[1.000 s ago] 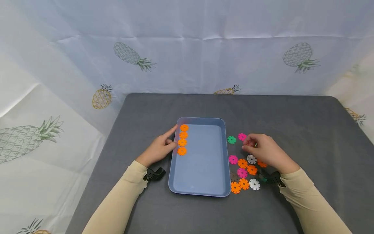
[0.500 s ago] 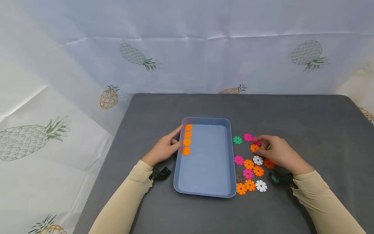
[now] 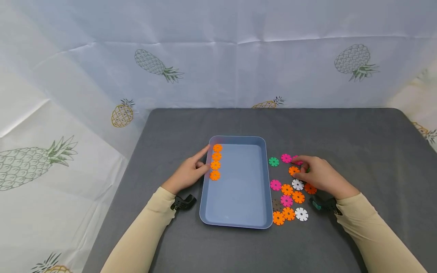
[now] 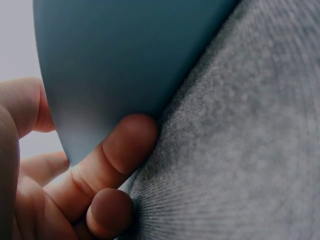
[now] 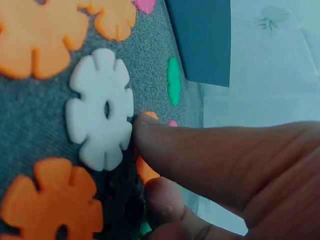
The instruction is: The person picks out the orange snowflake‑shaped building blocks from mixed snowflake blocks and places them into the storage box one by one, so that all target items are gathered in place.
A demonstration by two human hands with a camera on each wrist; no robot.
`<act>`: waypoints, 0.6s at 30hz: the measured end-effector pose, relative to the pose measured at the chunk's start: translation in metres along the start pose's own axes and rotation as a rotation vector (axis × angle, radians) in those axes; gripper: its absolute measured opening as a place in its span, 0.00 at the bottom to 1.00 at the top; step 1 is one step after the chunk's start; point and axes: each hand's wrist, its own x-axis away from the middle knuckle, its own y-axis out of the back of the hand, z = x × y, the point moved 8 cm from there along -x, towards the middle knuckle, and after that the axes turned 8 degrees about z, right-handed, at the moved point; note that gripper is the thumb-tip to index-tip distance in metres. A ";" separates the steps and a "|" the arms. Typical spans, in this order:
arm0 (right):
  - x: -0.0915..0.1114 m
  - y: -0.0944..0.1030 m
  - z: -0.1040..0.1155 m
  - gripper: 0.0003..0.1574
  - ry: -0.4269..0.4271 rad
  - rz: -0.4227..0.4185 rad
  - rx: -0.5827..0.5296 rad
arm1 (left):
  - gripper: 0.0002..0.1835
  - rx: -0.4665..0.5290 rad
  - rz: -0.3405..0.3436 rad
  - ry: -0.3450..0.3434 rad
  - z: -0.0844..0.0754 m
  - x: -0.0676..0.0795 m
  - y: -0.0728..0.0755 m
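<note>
In the head view, a blue tray (image 3: 235, 223) has a column of several orange flower-shaped discs (image 3: 215, 165) along its left side. My left hand (image 3: 187, 172) holds the tray's left wall, with index finger and thumb at the rim. Other fingers press the wall's outside in the left wrist view. To the tray's right, my right hand (image 3: 319, 172) hovers low among loose discs, thumb and index finger apart. Its thumb (image 5: 170, 145) is beside an orange disc (image 3: 294, 171), its index finger over a pink disc (image 3: 297, 161). Contact is unclear.
Several loose discs lie right of the tray, including a green disc (image 3: 274, 162), a white disc (image 3: 301, 214) and a dark brown disc (image 3: 277, 205). Parts of others are hidden beneath my right hand. A grey cloth (image 3: 191, 250) covers the table; a pineapple-print curtain (image 3: 235, 76) hangs behind.
My right hand has moved slightly right, its thumb and index finger spreading and uncovering the orange disc. The left hand stays on the tray; the head view shifted a little.
</note>
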 end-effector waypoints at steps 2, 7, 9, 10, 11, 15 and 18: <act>0.000 0.001 0.001 0.23 0.004 0.008 -0.004 | 0.40 -0.001 -0.001 0.003 -0.001 0.001 0.000; 0.000 0.003 0.001 0.20 -0.009 0.003 0.014 | 0.40 0.001 -0.004 0.006 -0.001 0.000 0.000; 0.000 0.004 0.001 0.20 -0.012 -0.003 0.039 | 0.40 0.000 -0.003 0.005 -0.001 0.000 0.001; 0.000 0.005 0.002 0.20 -0.011 -0.005 0.051 | 0.40 0.000 -0.002 0.004 -0.002 0.001 0.000; 0.000 0.005 0.002 0.20 -0.008 -0.007 0.063 | 0.40 -0.001 -0.002 0.003 -0.002 0.001 0.000; 0.000 0.007 0.007 0.20 0.002 -0.008 0.087 | 0.40 0.000 -0.004 0.000 -0.002 0.001 0.001; 0.000 0.007 0.010 0.19 0.014 -0.007 0.073 | 0.40 0.009 -0.002 0.002 -0.003 0.002 0.001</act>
